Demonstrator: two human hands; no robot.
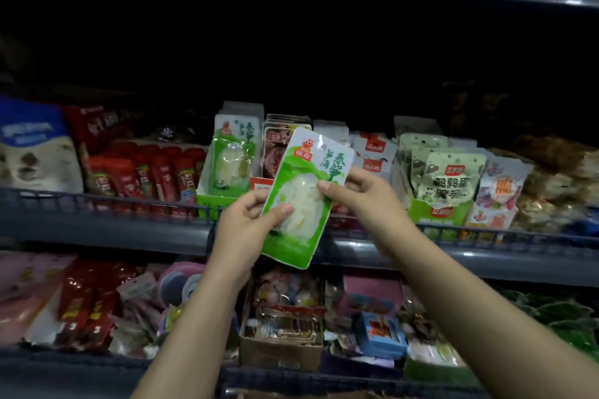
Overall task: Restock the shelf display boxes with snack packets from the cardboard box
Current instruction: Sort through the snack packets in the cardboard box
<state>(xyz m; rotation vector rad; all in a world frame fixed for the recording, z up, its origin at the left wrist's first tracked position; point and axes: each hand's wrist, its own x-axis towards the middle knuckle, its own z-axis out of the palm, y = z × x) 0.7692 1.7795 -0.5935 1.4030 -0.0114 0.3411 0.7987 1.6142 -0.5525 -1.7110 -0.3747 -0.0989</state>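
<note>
Restocking under way: we hold one green snack packet (pixel 301 197) up before the middle shelf (pixel 107 220).

Both hands pinch it, left hand (pixel 249 223) with thumb on its lower face, right hand (pixel 356 194) at its right edge, so each grip is clamped on the packet. It hangs tilted just in front of the green display box (pixel 210 197), which already carries matching packets. We judge this one not yet placed; the cardboard box is barely in view, so the remaining stock cannot be told.
</note>
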